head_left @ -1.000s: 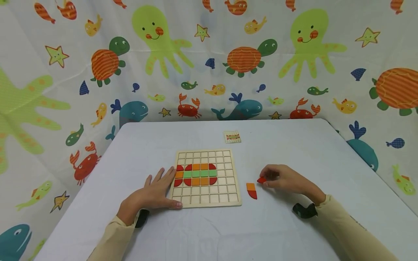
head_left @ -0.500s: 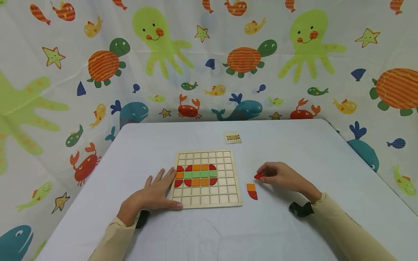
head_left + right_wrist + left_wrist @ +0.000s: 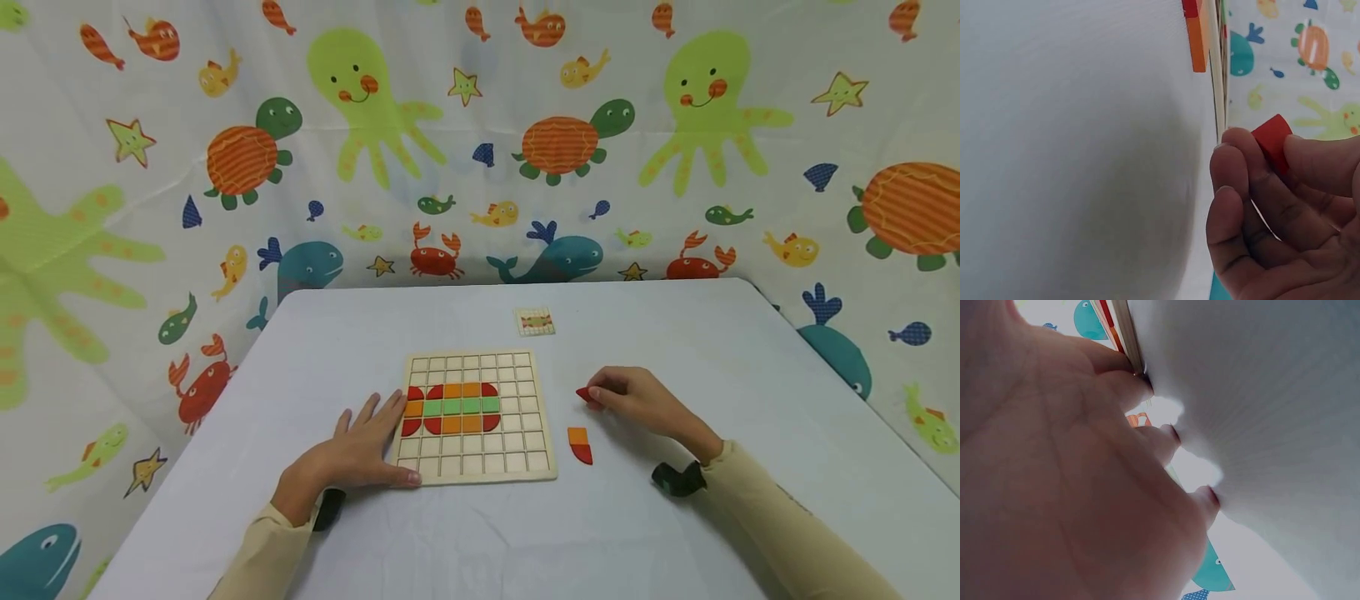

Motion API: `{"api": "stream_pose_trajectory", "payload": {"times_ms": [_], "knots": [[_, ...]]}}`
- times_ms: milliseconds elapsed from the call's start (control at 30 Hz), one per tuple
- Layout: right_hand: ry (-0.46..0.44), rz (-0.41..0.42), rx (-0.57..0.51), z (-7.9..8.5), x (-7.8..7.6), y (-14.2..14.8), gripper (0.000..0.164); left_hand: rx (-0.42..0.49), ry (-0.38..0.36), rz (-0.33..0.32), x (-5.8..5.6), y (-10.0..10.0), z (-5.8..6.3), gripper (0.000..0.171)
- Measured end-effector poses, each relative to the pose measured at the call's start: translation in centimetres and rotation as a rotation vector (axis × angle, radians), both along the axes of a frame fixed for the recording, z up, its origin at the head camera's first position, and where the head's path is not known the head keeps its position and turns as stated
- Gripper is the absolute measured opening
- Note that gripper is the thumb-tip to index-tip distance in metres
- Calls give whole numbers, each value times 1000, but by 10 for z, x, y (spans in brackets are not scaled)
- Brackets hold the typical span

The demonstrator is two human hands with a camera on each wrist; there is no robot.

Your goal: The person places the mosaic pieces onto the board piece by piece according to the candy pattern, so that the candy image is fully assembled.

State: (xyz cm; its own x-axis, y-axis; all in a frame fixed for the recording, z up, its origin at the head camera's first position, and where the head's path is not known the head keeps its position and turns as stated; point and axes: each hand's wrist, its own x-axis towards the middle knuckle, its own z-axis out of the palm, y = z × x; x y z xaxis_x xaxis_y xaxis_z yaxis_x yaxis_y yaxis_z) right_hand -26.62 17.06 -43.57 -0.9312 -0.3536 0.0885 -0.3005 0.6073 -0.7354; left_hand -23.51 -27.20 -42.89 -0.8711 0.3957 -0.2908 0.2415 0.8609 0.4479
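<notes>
My left hand [image 3: 356,458] lies spread at the left edge of a square wooden grid board [image 3: 525,433], its thumb at the front left corner. In the left wrist view, the fingertips of that hand [image 3: 1079,469] touch the white surface beside the board's edge [image 3: 1124,331]. Red quarter-round, orange and green blocks [image 3: 461,406] form a pattern on the board. To the right of the board, my right hand [image 3: 648,408] pinches a small red block [image 3: 582,397] between thumb and fingers. The right wrist view shows this red block [image 3: 1274,140] raised above the table.
An orange square block [image 3: 577,436] and a red quarter-round block [image 3: 582,454] lie together right of the board. Behind it lies a small pattern card [image 3: 536,322]. A curtain [image 3: 450,167] printed with sea animals hangs behind the white table [image 3: 480,542].
My right hand has moved left and slightly away from me with the red block, closer to the board. My left hand keeps its place; the head view has tilted slightly.
</notes>
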Motion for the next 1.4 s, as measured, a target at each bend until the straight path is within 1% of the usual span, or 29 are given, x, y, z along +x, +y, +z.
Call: {"api": "stream_pose_trajectory", "payload": {"times_ms": [100, 300, 600, 867, 1100, 1400], "knots": [[-2, -15, 1, 1, -2, -4, 8, 0, -2, 0, 0, 0, -1, 134], [2, -18, -39, 4, -6, -14, 9, 1, 2, -1, 1, -1, -1, 134], [13, 3, -92, 4, -13, -27, 13, 0, 1, 2, 1, -1, -2, 134], [-12, 25, -103, 9, -20, -39, 17, 3, 0, -3, 0, 0, -2, 134], [-5, 40, -82, 12, -27, -49, 21, 6, 6, -3, 1, 1, 0, 134], [-7, 73, -91, 13, -35, -61, 27, 9, 2, 0, 2, -1, -1, 134]]}}
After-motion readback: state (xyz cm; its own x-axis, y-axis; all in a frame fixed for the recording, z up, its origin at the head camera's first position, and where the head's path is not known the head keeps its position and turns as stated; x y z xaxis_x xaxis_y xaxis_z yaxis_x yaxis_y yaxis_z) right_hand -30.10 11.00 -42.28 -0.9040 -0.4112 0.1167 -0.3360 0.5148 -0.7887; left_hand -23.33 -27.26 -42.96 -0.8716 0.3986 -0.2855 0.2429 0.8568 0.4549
